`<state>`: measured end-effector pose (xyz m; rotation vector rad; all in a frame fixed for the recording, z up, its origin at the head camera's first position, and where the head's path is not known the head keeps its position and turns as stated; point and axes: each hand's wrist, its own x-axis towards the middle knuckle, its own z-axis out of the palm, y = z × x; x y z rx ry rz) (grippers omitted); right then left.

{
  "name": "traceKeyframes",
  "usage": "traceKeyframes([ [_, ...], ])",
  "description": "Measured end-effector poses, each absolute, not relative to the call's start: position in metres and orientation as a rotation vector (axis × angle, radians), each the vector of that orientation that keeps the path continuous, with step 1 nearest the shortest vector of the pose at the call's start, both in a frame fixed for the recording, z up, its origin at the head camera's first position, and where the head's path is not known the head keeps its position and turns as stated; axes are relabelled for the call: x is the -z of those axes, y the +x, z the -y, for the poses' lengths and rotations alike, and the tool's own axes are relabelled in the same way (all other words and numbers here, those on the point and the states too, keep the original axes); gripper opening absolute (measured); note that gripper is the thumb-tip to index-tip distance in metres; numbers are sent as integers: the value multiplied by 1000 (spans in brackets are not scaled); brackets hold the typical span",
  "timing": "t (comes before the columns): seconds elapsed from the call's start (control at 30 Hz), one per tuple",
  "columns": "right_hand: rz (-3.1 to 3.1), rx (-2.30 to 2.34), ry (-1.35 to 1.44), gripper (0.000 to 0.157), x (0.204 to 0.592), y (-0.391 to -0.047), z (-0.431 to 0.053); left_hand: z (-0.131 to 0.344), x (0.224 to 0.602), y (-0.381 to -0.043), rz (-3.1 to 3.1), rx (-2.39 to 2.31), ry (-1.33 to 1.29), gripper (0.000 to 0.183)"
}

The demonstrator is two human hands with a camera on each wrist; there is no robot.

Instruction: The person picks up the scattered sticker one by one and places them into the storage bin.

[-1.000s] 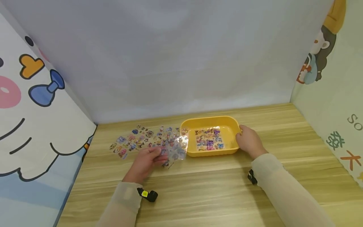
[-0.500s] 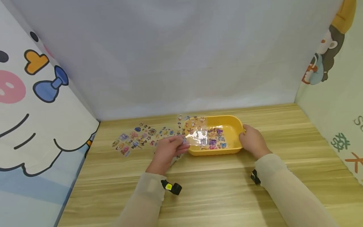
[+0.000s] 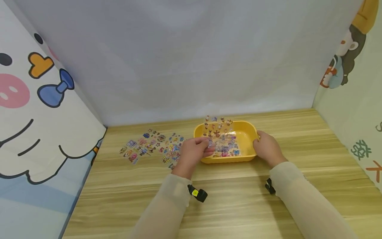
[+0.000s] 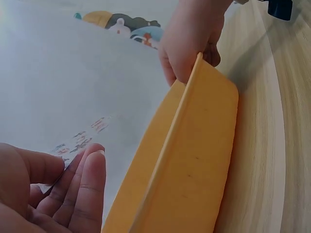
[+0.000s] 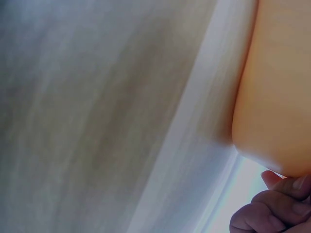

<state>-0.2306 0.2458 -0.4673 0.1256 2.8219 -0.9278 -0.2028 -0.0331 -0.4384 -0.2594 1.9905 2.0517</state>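
My left hand [image 3: 194,151] pinches a clear sticker sheet [image 3: 219,127] between thumb and fingers, over the left part of a yellow plastic basin [image 3: 246,139]. Small colourful figures cover the sheet, and its far end reaches above the basin's back rim. Another sticker sheet [image 3: 234,152] lies on the basin floor, partly seen through the held one. At the basin's right end, my right hand [image 3: 267,149] grips the rim. In the left wrist view the held sheet [image 4: 80,141] slants up from the fingertips, beside the basin's outer wall [image 4: 194,165].
More clear sticker sheets [image 3: 143,146] lie spread on the wooden table [image 3: 232,199], left of the basin. A pale cloth wall [image 3: 191,66] rises behind the table. Printed cartoon panels [image 3: 27,132] stand at both sides.
My left hand has carried the sticker sheet rightward, from above the loose sheets to over the basin. The right hand keeps its grip on the basin's rim.
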Motion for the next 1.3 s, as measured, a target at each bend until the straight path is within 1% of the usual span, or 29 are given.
traceKeyframes([
  [0.17, -2810, 919, 128, 58, 466, -231, -246, 22, 434, -205, -2000, -2047, -245, 31],
  [0.43, -2807, 912, 130, 58, 466, -232, -246, 10, 427, -206, -2041, -2010, -284, 24],
  [0.73, -2804, 913, 120, 58, 465, -231, -247, 8, 434, -209, -2153, -1935, -269, 28],
  [0.9, -2801, 923, 130, 58, 466, -231, -246, 7, 441, -207, -2424, -1702, -164, 24],
  [0.93, -2801, 923, 131, 58, 466, -231, -246, 7, 442, -207, -2495, -1624, -128, 25],
  [1.03, -2800, 921, 132, 58, 466, -231, -247, 6, 445, -205, -2676, -1418, -38, 40],
  [1.1, -2797, 921, 132, 58, 466, -231, -247, 6, 445, -203, -2782, -1303, 15, 45],
  [1.3, -2804, 919, 128, 58, 466, -231, -246, 7, 447, -202, -3043, -963, 72, 48],
])
